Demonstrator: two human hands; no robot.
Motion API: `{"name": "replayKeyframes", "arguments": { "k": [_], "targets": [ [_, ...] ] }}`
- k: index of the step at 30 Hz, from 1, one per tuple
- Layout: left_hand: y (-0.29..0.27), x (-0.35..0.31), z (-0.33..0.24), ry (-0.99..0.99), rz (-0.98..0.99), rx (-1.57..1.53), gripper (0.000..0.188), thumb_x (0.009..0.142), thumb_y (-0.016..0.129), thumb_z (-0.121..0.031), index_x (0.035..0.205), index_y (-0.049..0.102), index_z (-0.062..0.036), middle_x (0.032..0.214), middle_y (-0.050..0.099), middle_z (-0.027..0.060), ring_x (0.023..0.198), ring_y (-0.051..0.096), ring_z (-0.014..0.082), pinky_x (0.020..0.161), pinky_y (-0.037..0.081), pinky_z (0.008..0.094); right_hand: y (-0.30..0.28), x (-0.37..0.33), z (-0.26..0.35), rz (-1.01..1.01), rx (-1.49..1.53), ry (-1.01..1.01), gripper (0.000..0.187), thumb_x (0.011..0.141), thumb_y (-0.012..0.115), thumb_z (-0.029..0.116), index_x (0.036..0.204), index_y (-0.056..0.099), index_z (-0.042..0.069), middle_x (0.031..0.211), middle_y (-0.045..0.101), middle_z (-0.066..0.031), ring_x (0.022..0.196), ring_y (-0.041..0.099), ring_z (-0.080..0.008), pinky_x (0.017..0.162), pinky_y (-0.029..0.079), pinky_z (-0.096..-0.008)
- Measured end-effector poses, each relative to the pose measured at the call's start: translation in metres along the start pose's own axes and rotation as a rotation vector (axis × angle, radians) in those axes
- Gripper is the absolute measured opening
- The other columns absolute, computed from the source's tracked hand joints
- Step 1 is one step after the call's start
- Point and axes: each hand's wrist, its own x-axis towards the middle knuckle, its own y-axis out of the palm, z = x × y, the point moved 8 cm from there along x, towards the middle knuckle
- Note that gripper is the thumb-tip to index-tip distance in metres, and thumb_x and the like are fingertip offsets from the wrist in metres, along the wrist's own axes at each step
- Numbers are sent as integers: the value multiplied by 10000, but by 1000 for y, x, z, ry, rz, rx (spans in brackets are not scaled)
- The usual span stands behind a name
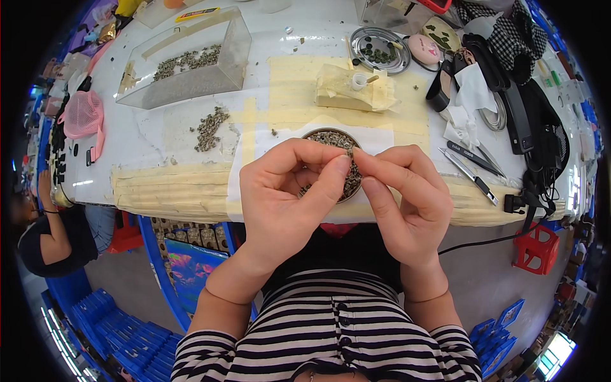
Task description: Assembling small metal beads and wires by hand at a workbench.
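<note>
My left hand (286, 191) and my right hand (404, 194) meet fingertip to fingertip just above a round metal dish (331, 137) filled with small grey-green parts. Both pinch something tiny between thumbs and forefingers; it is too small to make out. The dish rests on a white sheet (382, 137) at the table's near edge, largely covered by my fingers.
A loose heap of the same small parts (210, 127) lies left of the dish. A clear plastic box (191, 63) with more stands at back left. A taped block with a small white cap (353, 89), a round tin (380, 49), tweezers (468, 169) and black cables (528, 127) lie right. Another person sits at far left (44, 235).
</note>
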Motion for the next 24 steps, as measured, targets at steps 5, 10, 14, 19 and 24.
{"name": "replayKeyframes", "arguments": {
  "k": [5,10,14,19,24],
  "targets": [
    [0,0,1,-21,2,0,97,846,620,33,936,625,71,856,650,73,755,608,73,677,508,198,0,0,-2,-2,24,5,308,748,656,-85,1043,683,-1,821,595,-75,685,564,-139,593,455,-232],
    [0,2,4,-79,23,-40,81,853,619,17,922,629,58,803,640,49,698,577,52,627,486,185,-1,0,-1,-1,10,18,307,746,660,-81,1040,686,4,820,597,-73,682,563,-137,591,454,-232],
    [0,3,4,-107,29,-37,76,856,623,-1,916,635,46,778,638,41,675,565,44,605,476,180,-1,0,-1,-8,7,-2,309,743,662,-82,1038,689,8,818,598,-71,677,560,-137,584,453,-232],
    [0,4,4,-116,26,-39,74,857,628,-13,909,640,38,773,637,38,671,565,42,599,478,180,-1,0,0,-17,-14,-30,308,742,665,-80,1035,691,10,818,598,-70,670,558,-137,574,451,-232],
    [0,4,4,-130,30,-28,76,860,628,-21,906,644,37,771,639,39,666,565,41,589,478,177,0,1,-1,-9,-11,-18,309,741,665,-80,1036,690,10,820,598,-72,677,557,-137,580,450,-233]
  ]
}}
